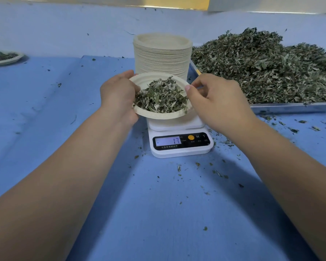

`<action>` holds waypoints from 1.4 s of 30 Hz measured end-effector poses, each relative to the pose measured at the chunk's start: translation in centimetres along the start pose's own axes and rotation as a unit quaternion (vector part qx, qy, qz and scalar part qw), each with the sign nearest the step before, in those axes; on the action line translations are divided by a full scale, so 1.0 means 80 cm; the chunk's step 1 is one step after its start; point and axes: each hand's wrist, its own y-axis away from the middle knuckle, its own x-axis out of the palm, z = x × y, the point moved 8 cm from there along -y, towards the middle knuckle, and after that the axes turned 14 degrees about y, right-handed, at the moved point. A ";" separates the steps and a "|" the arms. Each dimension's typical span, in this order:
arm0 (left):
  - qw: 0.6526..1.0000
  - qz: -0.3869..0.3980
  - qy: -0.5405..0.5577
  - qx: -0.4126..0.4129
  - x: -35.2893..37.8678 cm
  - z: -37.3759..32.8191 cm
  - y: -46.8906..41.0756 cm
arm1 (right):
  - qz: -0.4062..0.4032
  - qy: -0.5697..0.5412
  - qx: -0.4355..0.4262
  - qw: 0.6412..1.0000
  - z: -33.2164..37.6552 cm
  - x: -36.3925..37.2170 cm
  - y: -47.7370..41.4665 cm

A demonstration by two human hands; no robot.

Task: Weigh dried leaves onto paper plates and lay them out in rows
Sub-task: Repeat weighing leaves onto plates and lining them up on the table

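Grips the paper plate (159, 115) at its left rim with the left hand (119, 95), thumb over the far edge, fingers curled beneath and mostly out of sight. Pinches the opposite rim with the right hand (216, 99), thumb pressed on the lip, the other fingers bent behind it. Between the two hands, then: the plate, slightly tilted, with a loose mound of dried leaves (161, 97) in its well, heaped toward the near side. Just below the hands and nearer the right wrist, a white kitchen scale (183, 147), its platform partly hidden by the plate; cannot tell whether plate and platform touch. On its lit display, a dash and 17. Right beyond the fingertips, a tall stack of empty paper plates (162, 55). To the outside of the right hand, a metal tray (290, 107) under a large heap (262, 66) of the same leaves, the tray's near edge about level with the right wrist. Far out past the left hand, well apart, another filled plate (5, 58), cut by the frame's edge. Beneath both forearms, blue cloth (154, 213), strewn with leaf crumbs (216, 173), mostly on the right hand's side and nearer than the scale.
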 end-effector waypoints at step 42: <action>0.990 -0.090 0.110 -0.008 -0.197 -0.155 -0.079 | 0.111 -0.088 -0.283 0.949 0.283 0.127 -0.072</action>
